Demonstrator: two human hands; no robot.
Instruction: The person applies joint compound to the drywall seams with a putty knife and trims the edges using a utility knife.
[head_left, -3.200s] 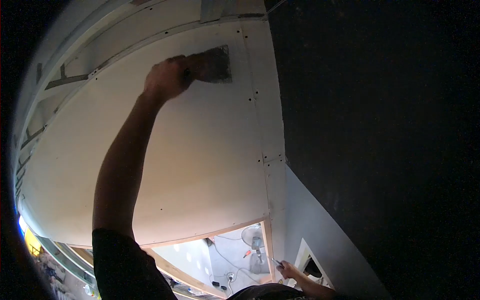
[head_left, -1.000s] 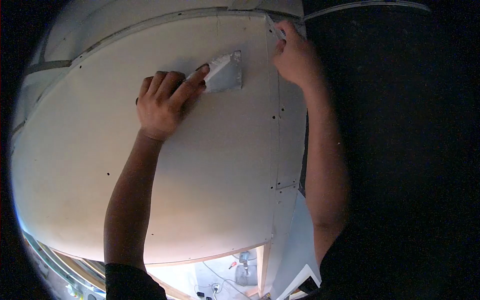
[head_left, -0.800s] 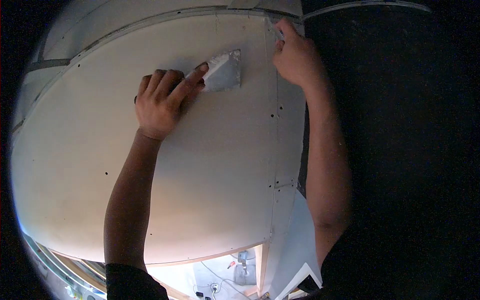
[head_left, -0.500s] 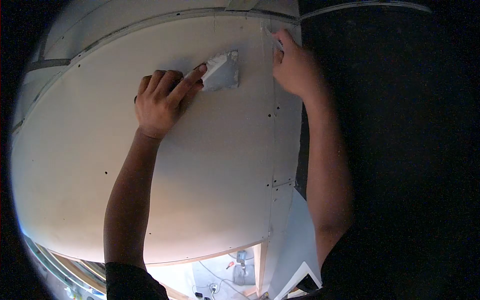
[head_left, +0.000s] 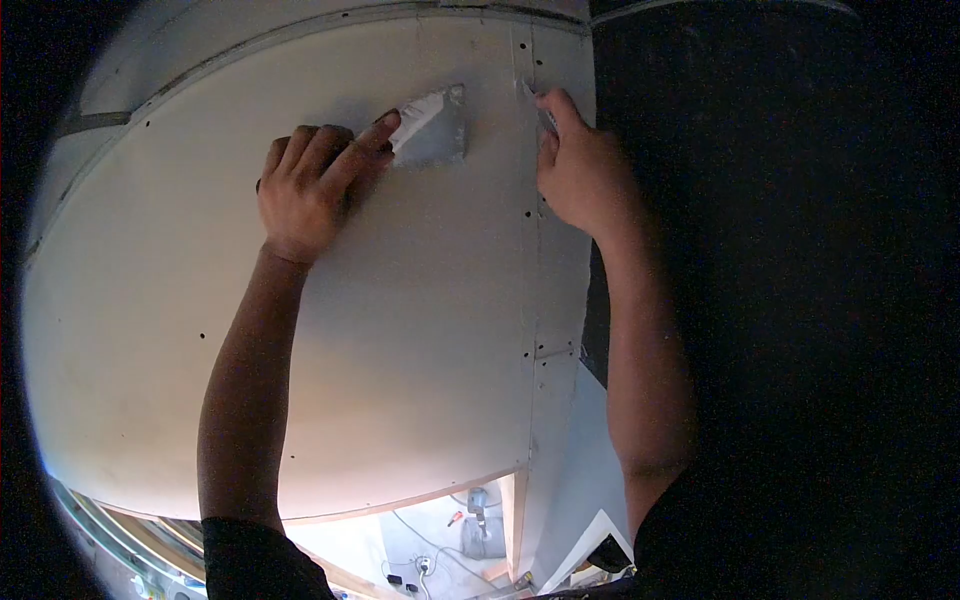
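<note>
"What does the left hand [head_left: 305, 195] have?"

"It is closed on a wide scraper [head_left: 435, 135], and one finger reaches onto the blade. The handle is hidden in the palm."

"And where is this scraper, exactly?"

"It is in front of the large pale board [head_left: 400, 330], in its upper part, to the left of a vertical seam [head_left: 534, 290]. The blade points towards this seam and carries a white patch. Whether it touches the board, I cannot tell."

"How is the right hand [head_left: 580, 165]?"

"Also closed. It grips a thin tool [head_left: 529, 89], mostly covered by the fingers, with the tip at the seam, near the upper end."

"What is around them?"

"Small dark dots [head_left: 528, 214] lie near the seam, and a dark surface [head_left: 790, 250] is at the right. Below the board, a wooden frame [head_left: 514, 520] borders an opening."
</note>
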